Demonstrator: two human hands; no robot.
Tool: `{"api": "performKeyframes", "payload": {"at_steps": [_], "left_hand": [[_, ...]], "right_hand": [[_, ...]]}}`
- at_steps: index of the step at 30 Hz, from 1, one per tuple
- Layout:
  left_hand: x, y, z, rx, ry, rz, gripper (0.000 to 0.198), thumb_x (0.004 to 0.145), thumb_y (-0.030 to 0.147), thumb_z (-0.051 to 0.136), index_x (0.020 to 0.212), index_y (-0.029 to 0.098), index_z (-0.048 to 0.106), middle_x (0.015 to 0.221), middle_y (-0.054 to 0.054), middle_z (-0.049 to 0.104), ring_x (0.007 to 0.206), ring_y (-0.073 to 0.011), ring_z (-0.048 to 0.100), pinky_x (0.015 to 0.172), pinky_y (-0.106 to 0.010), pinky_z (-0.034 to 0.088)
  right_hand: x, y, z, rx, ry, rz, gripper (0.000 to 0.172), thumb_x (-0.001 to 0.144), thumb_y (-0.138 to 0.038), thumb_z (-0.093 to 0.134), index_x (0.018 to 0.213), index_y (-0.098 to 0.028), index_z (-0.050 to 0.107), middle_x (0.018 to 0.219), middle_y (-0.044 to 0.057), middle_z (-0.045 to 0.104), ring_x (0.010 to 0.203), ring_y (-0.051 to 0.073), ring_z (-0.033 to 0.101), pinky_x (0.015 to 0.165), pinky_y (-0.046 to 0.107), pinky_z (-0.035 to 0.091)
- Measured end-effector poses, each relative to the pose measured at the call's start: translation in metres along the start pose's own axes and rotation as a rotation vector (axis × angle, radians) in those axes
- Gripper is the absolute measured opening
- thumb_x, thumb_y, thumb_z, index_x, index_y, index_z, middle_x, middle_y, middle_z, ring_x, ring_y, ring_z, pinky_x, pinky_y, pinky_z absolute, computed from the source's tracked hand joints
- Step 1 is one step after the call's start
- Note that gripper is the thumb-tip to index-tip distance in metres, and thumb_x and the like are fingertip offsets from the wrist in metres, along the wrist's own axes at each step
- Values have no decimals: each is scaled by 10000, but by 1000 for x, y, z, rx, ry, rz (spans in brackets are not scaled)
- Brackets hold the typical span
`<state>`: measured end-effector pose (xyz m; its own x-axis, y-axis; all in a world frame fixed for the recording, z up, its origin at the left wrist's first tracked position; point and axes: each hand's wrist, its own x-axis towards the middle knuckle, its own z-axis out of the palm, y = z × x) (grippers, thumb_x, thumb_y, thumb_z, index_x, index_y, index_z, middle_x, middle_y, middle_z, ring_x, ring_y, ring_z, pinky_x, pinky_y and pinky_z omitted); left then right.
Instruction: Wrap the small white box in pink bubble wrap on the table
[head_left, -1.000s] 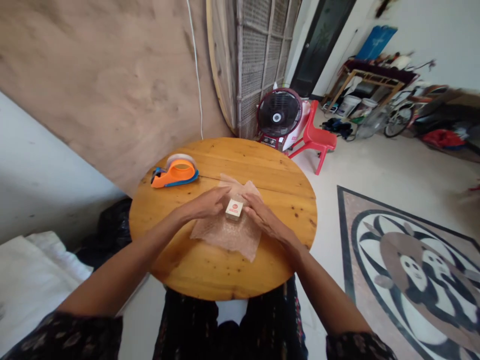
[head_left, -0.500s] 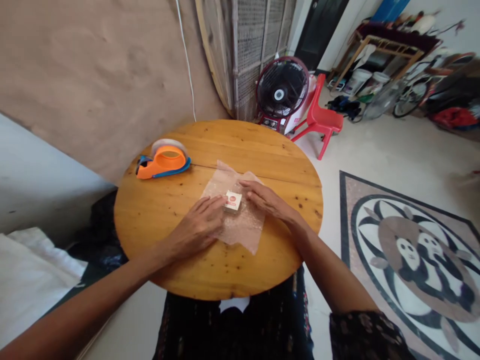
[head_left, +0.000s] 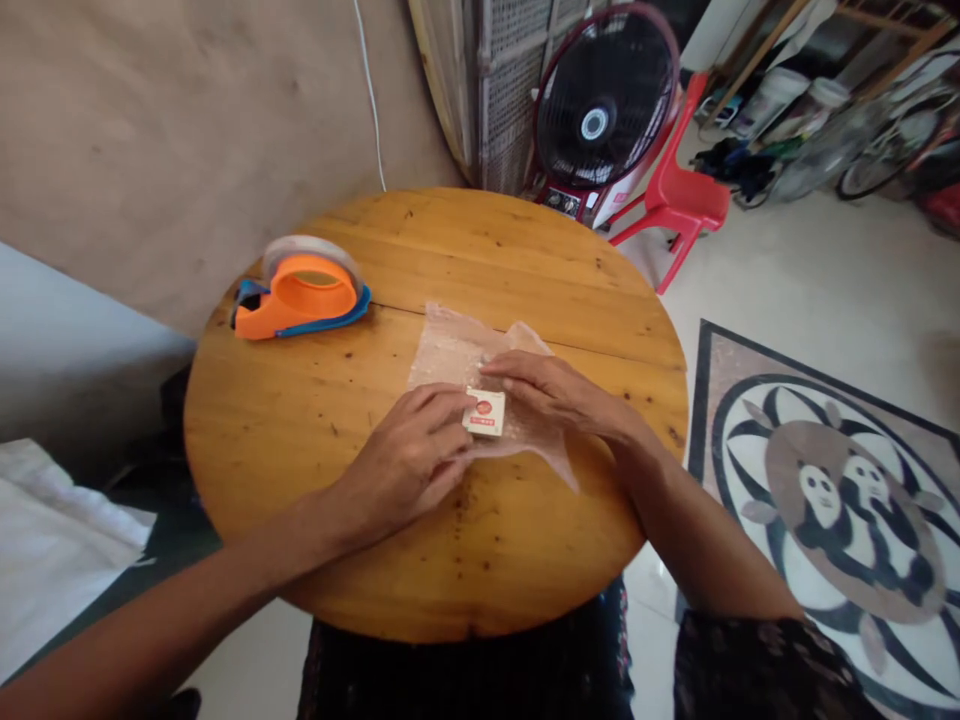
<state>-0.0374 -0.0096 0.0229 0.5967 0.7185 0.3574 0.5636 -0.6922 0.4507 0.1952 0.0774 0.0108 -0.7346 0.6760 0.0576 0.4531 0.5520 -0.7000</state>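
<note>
A small white box (head_left: 486, 414) with red print lies on a sheet of clear bubble wrap (head_left: 457, 345). My left hand (head_left: 416, 445) grips the box at its left side, the fingertips reaching onto its top edge. On the far right side of the box, my right hand (head_left: 559, 390) rests over the wrap with its fingers stretched out and close together. The wrap's right part is partly hidden under that hand. Its near edge is uneven, with a corner pointing toward me on the right.
The round wooden table (head_left: 337, 400) carries an orange and blue tape dispenser (head_left: 307, 290) at its far left. Beyond the table stand a fan (head_left: 600, 110) and a red plastic chair (head_left: 682, 195). A white cloth (head_left: 60, 540) lies at the left.
The view has come closer to the table. My left hand and the box sit nearer to the wrap's near edge, and the box has turned slightly. The right hand stays beside it.
</note>
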Motion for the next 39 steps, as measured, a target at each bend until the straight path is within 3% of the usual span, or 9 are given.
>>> {"api": "performKeyframes", "payload": {"at_steps": [7, 11, 15, 18, 23, 27, 34, 39], "left_hand": [[30, -16, -7, -147, -7, -80, 108, 869, 155, 534, 864, 173, 641, 976, -59, 627, 912, -167, 604, 796, -304, 510], [41, -19, -6, -217, -5, -160, 99, 848, 173, 561, 873, 187, 656, 1078, -54, 606, 956, -158, 606, 839, -293, 507], [41, -20, 0, -247, -29, -157, 83, 844, 195, 573, 833, 199, 655, 1050, -41, 639, 1005, -177, 593, 889, -321, 493], [37, -17, 4, -256, -15, -199, 91, 856, 219, 565, 836, 193, 650, 995, -43, 655, 951, -171, 604, 836, -305, 502], [36, -14, 3, -295, -1, -307, 94, 844, 254, 591, 811, 190, 652, 953, -32, 680, 906, -165, 620, 820, -287, 491], [39, -19, 3, -388, -53, -458, 157, 833, 309, 612, 781, 172, 669, 904, -24, 681, 830, -155, 618, 741, -261, 473], [46, -24, 5, -639, -49, -660, 180, 743, 322, 646, 717, 143, 639, 774, -23, 661, 668, -122, 573, 575, -214, 439], [45, -25, 7, -731, -59, -722, 195, 719, 343, 658, 731, 152, 621, 733, -12, 645, 645, -121, 567, 551, -207, 430]], "right_hand": [[-11, -3, -15, 325, -56, 146, 439, 959, -518, 397, 1259, -263, 593, 1284, 45, 608, 1192, 216, 552, 1028, 379, 433], [-16, -13, -27, 436, -151, 93, 551, 874, -612, 501, 1288, -252, 559, 1309, 59, 582, 1190, 242, 551, 1002, 387, 444], [-20, -25, -28, 352, -139, 44, 629, 764, -544, 682, 1295, -238, 536, 1328, 68, 559, 1172, 255, 557, 975, 383, 455], [-21, -28, -20, 255, -86, 39, 551, 768, -426, 709, 1265, -256, 543, 1268, 51, 597, 1081, 229, 599, 903, 348, 481], [-18, -17, -5, 181, 68, 152, 137, 848, -281, 591, 934, -188, 644, 866, 16, 676, 742, 143, 599, 670, 257, 452], [-14, -12, 0, 218, 61, 189, 180, 852, -284, 563, 730, -161, 610, 660, -17, 578, 604, 100, 498, 557, 222, 358], [-13, -13, 0, 153, 103, 234, 174, 830, -272, 563, 703, -156, 587, 657, -13, 570, 592, 98, 476, 547, 227, 319], [-14, -13, 3, 84, 122, 200, 84, 811, -225, 580, 888, -190, 583, 766, 1, 630, 660, 126, 538, 608, 238, 381]]}}
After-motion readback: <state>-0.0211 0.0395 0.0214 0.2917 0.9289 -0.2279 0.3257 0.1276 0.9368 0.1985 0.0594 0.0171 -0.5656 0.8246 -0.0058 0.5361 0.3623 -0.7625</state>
